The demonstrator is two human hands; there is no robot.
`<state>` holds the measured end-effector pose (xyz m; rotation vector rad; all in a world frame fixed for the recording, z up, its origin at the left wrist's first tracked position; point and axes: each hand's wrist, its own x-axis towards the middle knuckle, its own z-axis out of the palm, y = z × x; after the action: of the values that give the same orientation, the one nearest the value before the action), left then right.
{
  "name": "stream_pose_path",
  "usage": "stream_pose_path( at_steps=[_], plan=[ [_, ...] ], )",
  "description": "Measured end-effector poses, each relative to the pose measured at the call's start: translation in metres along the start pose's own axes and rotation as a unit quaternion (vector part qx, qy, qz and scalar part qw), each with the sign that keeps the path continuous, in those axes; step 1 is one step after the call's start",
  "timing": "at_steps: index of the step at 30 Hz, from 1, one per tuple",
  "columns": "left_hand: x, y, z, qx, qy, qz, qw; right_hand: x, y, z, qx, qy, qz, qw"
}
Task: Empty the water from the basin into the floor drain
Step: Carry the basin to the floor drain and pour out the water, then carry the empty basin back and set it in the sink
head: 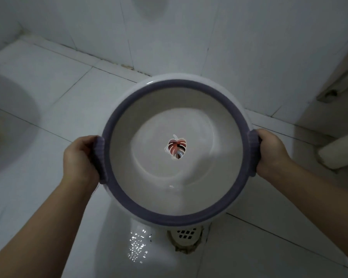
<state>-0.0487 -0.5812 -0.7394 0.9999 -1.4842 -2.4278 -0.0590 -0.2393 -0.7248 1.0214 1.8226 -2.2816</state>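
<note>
Basin [175, 199] held above floor, left hand [79, 157] and right hand [270, 152] each clasping side handle. Floor drain [186, 234] near, half hidden under rim. Water inside hard to make out.

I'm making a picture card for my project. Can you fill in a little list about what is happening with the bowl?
place: tiled bathroom floor by a wall corner
basin: white, purple rim, held above the floor
picture inside: leaf sticker at the bottom
water: only a little seems left, near the lower side
left hand: grips the left handle
right hand: grips the right handle
floor drain: just below the basin's near edge
wet patch: shiny, left of the drain
</note>
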Motion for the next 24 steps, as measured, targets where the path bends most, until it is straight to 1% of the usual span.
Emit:
stream_pose_path(
  at_steps=[2, 4, 6, 9, 12, 13, 19, 24],
  plan=[
    [0.003, 0.000, -0.001, 0.044, -0.032, 0.018, 0.998, 0.003, -0.004, 0.000, 0.027, -0.062, -0.003, 0.998],
    [0.007, 0.001, -0.004, 0.138, -0.059, 0.049, 0.987, 0.006, -0.009, 0.000, 0.028, -0.114, -0.007, 0.993],
    [0.013, 0.001, -0.007, 0.217, -0.070, 0.073, 0.971, 0.011, -0.013, 0.002, -0.015, -0.135, -0.025, 0.990],
    [0.019, 0.001, -0.006, 0.271, -0.059, 0.099, 0.956, 0.023, -0.013, 0.004, -0.098, -0.138, -0.075, 0.983],
    [0.021, 0.000, 0.000, 0.291, -0.035, 0.119, 0.948, 0.031, -0.008, 0.009, -0.186, -0.125, -0.127, 0.966],
    [0.021, 0.001, 0.002, 0.292, -0.023, 0.120, 0.949, 0.032, -0.006, 0.011, -0.200, -0.116, -0.138, 0.963],
    [0.035, 0.011, 0.011, 0.257, 0.007, 0.103, 0.961, 0.048, 0.000, 0.026, -0.207, -0.080, -0.145, 0.964],
    [0.043, 0.045, 0.018, 0.234, 0.018, 0.079, 0.969, 0.049, -0.030, 0.054, -0.211, -0.084, -0.142, 0.964]
  ],
)
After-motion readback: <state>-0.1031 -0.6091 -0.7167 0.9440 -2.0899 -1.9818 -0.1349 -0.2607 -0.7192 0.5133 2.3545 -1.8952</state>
